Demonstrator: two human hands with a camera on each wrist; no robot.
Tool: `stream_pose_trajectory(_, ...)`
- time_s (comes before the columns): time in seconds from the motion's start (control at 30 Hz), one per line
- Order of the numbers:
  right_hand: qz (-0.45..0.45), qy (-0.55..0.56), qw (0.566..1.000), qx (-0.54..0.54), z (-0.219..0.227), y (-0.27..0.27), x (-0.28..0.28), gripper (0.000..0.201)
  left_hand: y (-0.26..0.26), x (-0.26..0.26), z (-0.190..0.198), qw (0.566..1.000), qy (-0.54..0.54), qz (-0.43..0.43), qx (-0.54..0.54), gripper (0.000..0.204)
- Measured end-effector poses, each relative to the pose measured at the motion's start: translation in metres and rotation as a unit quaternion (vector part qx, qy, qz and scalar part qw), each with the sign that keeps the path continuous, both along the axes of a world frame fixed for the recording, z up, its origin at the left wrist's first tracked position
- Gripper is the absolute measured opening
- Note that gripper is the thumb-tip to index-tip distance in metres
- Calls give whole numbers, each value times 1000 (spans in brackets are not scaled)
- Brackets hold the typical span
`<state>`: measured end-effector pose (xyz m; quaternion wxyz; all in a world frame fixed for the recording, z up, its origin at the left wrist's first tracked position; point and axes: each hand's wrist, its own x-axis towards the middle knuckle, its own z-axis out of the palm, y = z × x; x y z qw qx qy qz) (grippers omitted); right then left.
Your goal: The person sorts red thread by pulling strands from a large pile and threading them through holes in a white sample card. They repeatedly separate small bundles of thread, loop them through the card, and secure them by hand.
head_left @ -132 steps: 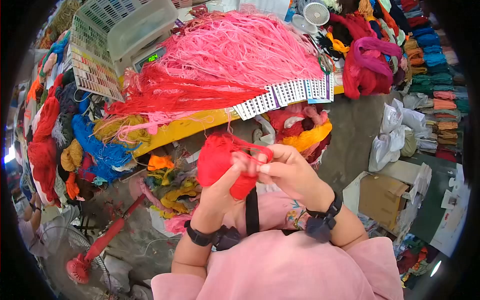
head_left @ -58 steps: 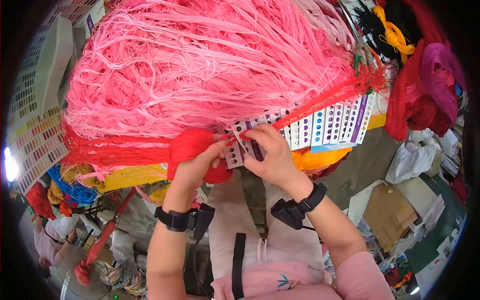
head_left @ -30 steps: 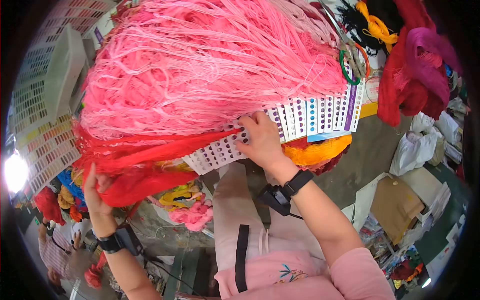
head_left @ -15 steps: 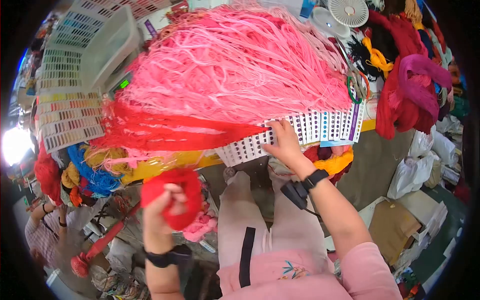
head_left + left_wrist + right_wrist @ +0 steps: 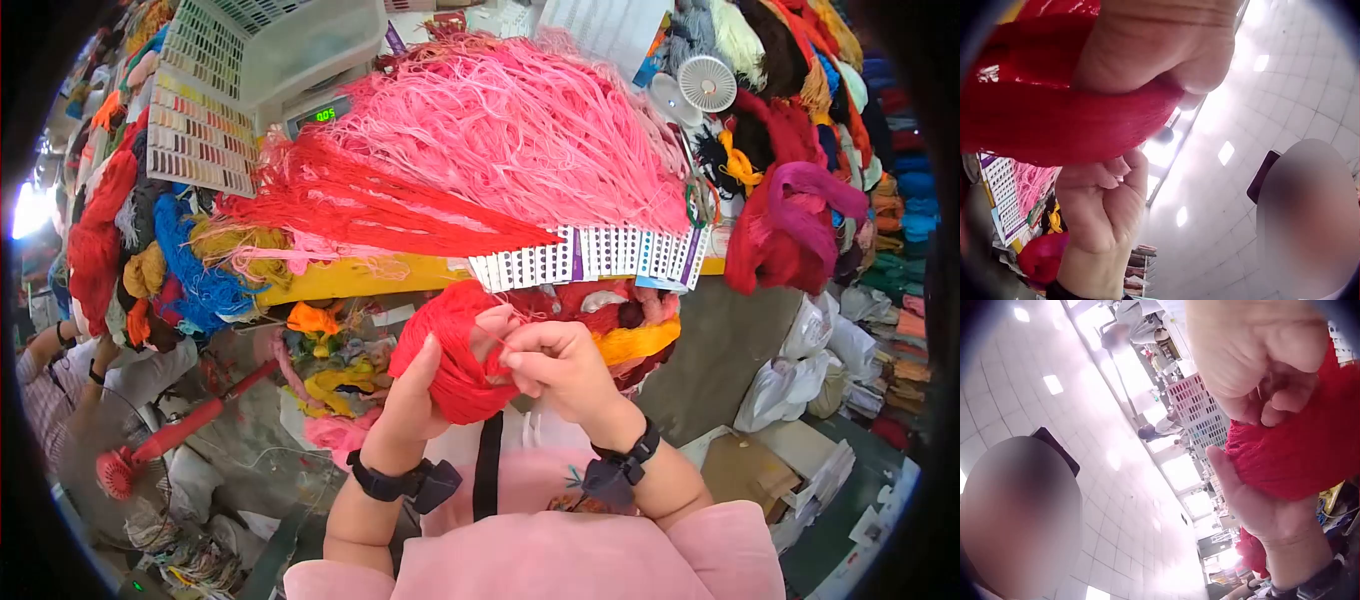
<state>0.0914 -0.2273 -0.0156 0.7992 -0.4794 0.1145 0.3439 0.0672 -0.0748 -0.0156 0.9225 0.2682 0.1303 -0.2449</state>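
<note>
A red yarn bundle (image 5: 450,345) is held in front of the person's waist. My left hand (image 5: 412,395) grips it from below and the left, thumb up along its side. At its right side my right hand (image 5: 565,368) pinches a thin red strand between thumb and fingertips. The right wrist view has the bundle (image 5: 1291,456) lying across the left palm (image 5: 1272,506), with the right hand (image 5: 1260,350) curled above it. In the left wrist view the bundle (image 5: 1066,119) hides part of both hands.
Behind lies a large pink yarn pile (image 5: 510,130) with red strands (image 5: 390,205) on a yellow-edged table (image 5: 350,278). Punched cards (image 5: 610,252) line its front edge. A scale (image 5: 322,116) and clear tub (image 5: 310,50) stand back left. A pink fan (image 5: 118,470) is at lower left.
The right hand has left the cards on the table and come to the bundle. The left hand has brought the bundle right and up. The red strands now lie untouched on the table.
</note>
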Motion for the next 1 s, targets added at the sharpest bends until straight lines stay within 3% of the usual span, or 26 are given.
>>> stream_pose_trajectory(0.07,6,3,999,-35,12,1,-6,7,2,-5,2,1000,8,8,-24,64)
stream_pose_trajectory(0.13,8,-19,996,-90,29,5,-9,7,0,-12,-5,989,-131,-44,43,57)
stream_pose_trajectory(0.23,50,-51,985,-159,42,6,-20,5,-3,-13,7,996,-70,-50,-27,57)
stream_pose_trajectory(0.37,-40,-36,994,-92,55,2,-28,6,4,-17,12,987,-39,-30,-153,53)
stream_pose_trajectory(0.43,-43,-41,995,-75,60,2,-31,5,2,-21,15,988,-37,-25,-145,42)
stream_pose_trajectory(0.5,-46,-45,996,-56,63,3,-35,5,2,-23,21,996,-45,-61,35,28)
stream_pose_trajectory(0.53,-46,-24,998,-40,65,2,-36,4,3,-20,26,997,14,-57,-43,20)
stream_pose_trajectory(1.0,-11,-22,998,-60,76,20,-37,4,17,-26,32,992,51,-35,-107,24)
